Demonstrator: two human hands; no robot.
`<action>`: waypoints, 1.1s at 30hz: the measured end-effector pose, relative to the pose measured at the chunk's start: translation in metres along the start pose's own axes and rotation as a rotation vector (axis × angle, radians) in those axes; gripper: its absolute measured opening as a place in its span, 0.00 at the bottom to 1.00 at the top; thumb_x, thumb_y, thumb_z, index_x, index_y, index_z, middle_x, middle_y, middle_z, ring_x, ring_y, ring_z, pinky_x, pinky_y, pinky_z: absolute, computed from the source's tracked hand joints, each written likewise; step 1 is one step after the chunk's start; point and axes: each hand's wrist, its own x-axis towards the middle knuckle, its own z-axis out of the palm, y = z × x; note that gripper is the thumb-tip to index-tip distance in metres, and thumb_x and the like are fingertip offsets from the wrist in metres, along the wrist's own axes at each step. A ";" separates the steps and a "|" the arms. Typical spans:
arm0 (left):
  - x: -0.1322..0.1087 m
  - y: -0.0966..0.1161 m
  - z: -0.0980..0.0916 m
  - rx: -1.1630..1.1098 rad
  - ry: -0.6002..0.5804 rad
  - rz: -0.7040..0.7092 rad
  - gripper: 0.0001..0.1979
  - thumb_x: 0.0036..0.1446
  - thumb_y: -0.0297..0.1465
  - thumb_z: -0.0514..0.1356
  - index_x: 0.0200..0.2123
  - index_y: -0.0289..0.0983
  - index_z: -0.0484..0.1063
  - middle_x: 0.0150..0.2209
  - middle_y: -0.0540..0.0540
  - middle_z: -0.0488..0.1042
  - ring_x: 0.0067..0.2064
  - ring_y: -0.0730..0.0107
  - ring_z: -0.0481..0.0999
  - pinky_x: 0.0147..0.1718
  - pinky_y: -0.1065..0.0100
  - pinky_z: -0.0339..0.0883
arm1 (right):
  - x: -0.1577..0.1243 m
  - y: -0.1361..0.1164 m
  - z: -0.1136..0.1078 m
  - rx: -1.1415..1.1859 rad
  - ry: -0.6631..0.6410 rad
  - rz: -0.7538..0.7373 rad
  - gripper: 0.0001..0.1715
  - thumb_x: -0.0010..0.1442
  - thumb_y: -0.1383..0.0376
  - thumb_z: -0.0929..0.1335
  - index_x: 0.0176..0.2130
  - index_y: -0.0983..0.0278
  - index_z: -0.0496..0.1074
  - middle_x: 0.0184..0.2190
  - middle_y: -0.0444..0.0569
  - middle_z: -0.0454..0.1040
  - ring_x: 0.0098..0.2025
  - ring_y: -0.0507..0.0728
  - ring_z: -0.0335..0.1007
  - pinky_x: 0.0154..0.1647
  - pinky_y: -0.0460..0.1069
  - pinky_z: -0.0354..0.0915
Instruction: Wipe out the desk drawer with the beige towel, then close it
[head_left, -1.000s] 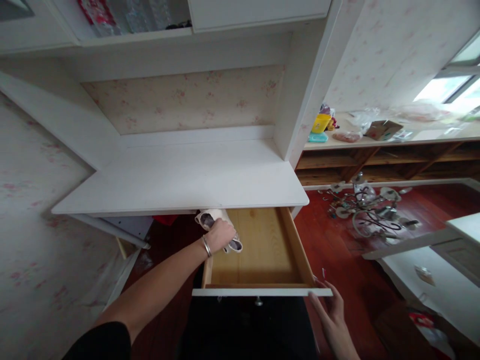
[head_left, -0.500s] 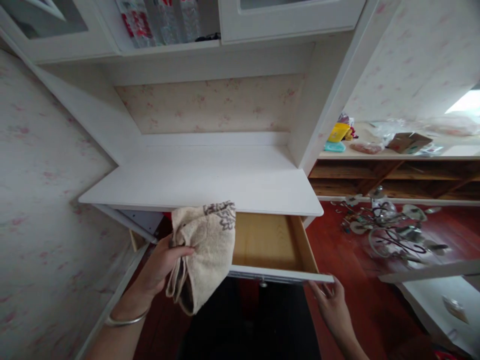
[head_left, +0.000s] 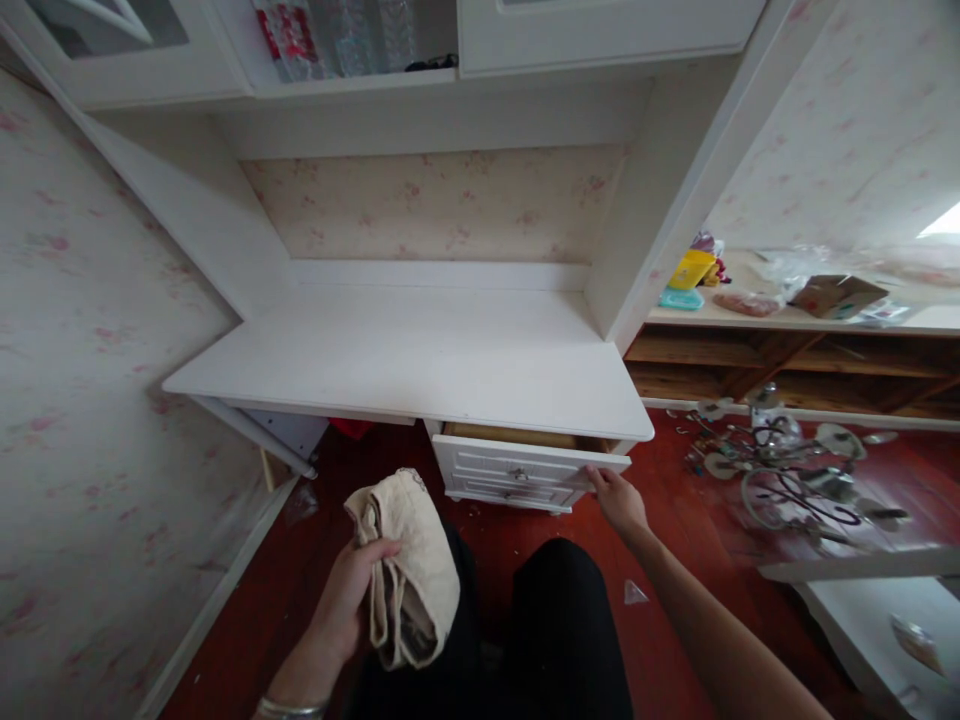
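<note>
A folded beige cloth (head_left: 416,575) is gripped in my left hand (head_left: 352,590), thumb on top, held over my left leg. My right hand (head_left: 616,500) has its fingers on the top edge of the white drawer front (head_left: 540,463), near its right corner. That drawer is pulled out only a little from under the white desk (head_left: 420,350), and a narrow strip of its wooden inside shows. A small knob (head_left: 519,474) sits in the middle of the front. Below it is another drawer front.
Above the desk, a cabinet shelf holds plastic bottles (head_left: 352,35). A chandelier (head_left: 795,470) lies on the red floor (head_left: 675,610) at right. Behind it, a low wooden shelf unit (head_left: 705,350) carries a cardboard box (head_left: 836,296), a yellow container (head_left: 691,269) and plastic bags.
The drawer has slid inward from wide out to nearly closed, my right hand moving forward with it. My left hand has drawn the cloth back and lower, towards my legs.
</note>
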 end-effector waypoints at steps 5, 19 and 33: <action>0.030 -0.023 0.026 -0.113 -0.025 -0.010 0.10 0.45 0.26 0.64 0.34 0.30 0.73 0.25 0.42 0.75 0.27 0.58 0.78 0.28 0.61 0.74 | 0.045 -0.021 -0.007 -0.042 -0.056 0.026 0.26 0.66 0.53 0.53 0.47 0.62 0.71 0.34 0.56 0.78 0.43 0.63 0.74 0.41 0.53 0.65; 0.141 -0.023 0.134 -0.396 0.110 0.139 0.06 0.47 0.20 0.59 0.30 0.33 0.70 0.25 0.47 0.74 0.24 0.69 0.75 0.25 0.69 0.69 | 0.038 -0.050 -0.112 0.204 0.181 -0.207 0.21 0.60 0.50 0.61 0.43 0.60 0.73 0.32 0.48 0.77 0.33 0.57 0.74 0.37 0.51 0.69; 0.148 0.035 0.185 -0.468 0.089 0.153 0.08 0.46 0.17 0.57 0.29 0.35 0.65 0.24 0.50 0.72 0.24 0.73 0.74 0.29 0.71 0.70 | 0.090 -0.034 -0.068 -0.507 0.220 -0.399 0.28 0.65 0.60 0.52 0.61 0.60 0.59 0.64 0.51 0.57 0.68 0.63 0.39 0.65 0.65 0.45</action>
